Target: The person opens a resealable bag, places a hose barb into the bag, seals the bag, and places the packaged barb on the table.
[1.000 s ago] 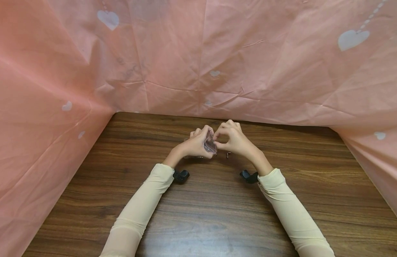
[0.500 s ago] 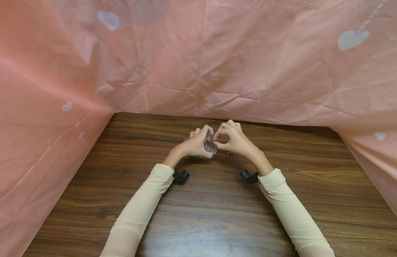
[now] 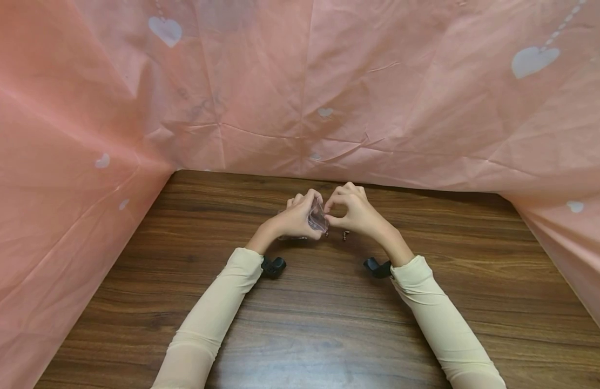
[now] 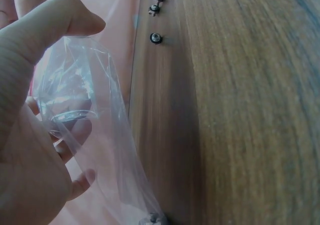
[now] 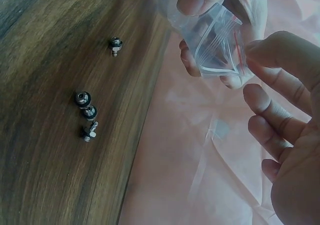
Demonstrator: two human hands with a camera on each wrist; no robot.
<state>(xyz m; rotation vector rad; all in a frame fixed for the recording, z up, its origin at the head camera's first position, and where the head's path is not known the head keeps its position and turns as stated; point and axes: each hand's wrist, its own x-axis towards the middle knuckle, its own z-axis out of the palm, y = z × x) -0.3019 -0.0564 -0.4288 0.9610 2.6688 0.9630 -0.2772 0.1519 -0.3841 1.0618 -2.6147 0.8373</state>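
A clear plastic zip bag (image 5: 217, 47) with a red line along its mouth is held with the mouth spread apart. My left hand (image 3: 296, 217) grips it, thumb on one side and fingers behind the film. The right hand (image 3: 354, 212) pinches the rim near the red line between thumb and index finger; its other fingers (image 5: 257, 97) curl loosely below. At the bag's lower end, a small metal piece (image 4: 152, 219) shows. Beside the bag, several small metal fittings with black rings lie on the table, one fitting (image 5: 115, 46) apart from a cluster of fittings (image 5: 89, 112).
The brown wood-grain table (image 3: 309, 313) reaches back to a pink sheet (image 3: 261, 97) with white hearts, which hangs behind and at both sides. Black wrist cameras sit inside both wrists, the left camera (image 3: 274, 266) and the right camera (image 3: 376, 267), close above the table.
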